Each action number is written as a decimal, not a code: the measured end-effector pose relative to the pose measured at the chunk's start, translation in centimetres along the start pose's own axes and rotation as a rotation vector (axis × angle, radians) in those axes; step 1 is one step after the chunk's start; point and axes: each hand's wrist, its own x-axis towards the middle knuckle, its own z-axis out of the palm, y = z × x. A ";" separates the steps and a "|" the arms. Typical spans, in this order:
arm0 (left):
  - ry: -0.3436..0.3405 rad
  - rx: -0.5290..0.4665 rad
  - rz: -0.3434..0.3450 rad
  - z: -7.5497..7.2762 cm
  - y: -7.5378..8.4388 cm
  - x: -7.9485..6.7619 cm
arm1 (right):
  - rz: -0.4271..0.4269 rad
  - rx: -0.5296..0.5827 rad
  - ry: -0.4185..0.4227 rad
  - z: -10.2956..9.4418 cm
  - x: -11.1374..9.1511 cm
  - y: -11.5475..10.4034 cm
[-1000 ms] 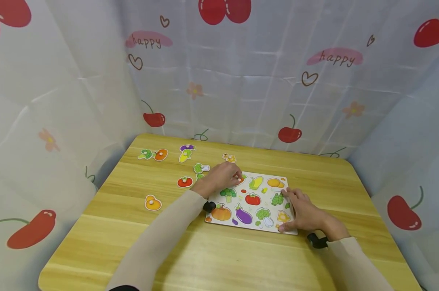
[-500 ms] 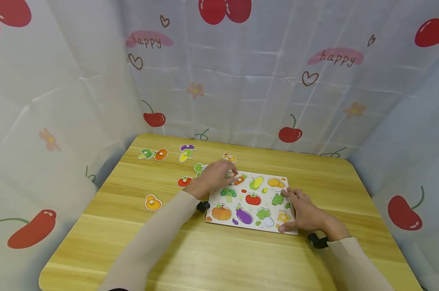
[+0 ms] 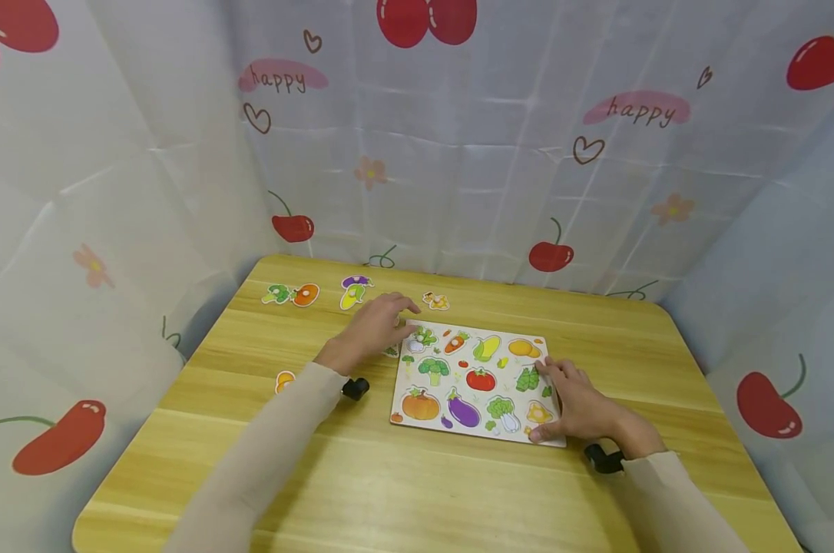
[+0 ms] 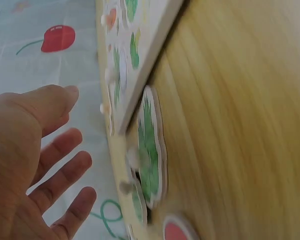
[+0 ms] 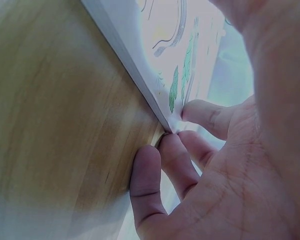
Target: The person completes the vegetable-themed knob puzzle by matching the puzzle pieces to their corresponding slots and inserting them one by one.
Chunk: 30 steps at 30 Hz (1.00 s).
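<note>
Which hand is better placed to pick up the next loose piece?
Probably the left hand: it is empty beside loose pieces, while the right hand rests against the puzzle board.

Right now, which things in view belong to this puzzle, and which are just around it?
Puzzle:
board
carrot piece set in it
loose broccoli piece, pumpkin piece, eggplant piece, corn piece and others

Just around:
table
printed curtain
black wrist devices

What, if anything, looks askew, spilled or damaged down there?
Nothing looks spilled or damaged. Only mildly untidy: left of the board, the corn piece seems to lie partly over the eggplant piece, and the broccoli piece crowds the pumpkin piece.
</note>
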 end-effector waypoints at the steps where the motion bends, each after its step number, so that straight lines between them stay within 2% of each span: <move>1: 0.003 -0.002 -0.017 -0.2 -0.4 -0.1 | 0.001 -0.001 0.000 0.0 0.0 0.0; 12: 0.063 -0.033 -0.148 -3.0 -5.2 -1.2 | 0.018 0.001 -0.010 0.0 0.0 0.1; 20: 0.001 -0.079 -0.207 -3.5 -8.3 -2.3 | 0.009 -0.003 0.009 0.0 0.0 0.1; 25: -0.036 -0.077 -0.205 -3.6 -9.3 -2.6 | 0.015 -0.001 0.009 0.0 0.0 0.0; 30: -0.035 -0.076 -0.205 -3.9 -9.4 -2.9 | 0.023 -0.004 0.001 -0.1 0.0 0.0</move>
